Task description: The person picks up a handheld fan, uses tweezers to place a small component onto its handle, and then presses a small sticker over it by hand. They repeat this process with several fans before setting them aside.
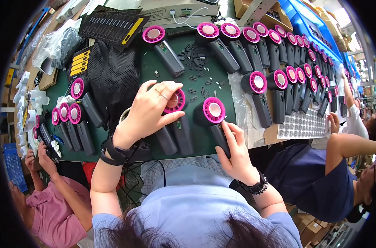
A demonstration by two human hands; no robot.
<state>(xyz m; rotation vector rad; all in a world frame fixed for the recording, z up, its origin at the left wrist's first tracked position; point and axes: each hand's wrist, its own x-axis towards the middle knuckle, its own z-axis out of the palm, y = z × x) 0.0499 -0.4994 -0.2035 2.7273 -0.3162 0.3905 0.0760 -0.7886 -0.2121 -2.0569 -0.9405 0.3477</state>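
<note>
Pressing one handheld fan's pink head (177,101), left hand (148,109); right hand (233,149) clamps another's grey handle (219,138) — light, rigid, likely best gripped there.

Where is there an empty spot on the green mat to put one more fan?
A bare strip of green mat lies between the black mesh bag and the top fan. Mid-mat is littered with small grey parts. The right side is packed with fan rows.
</note>
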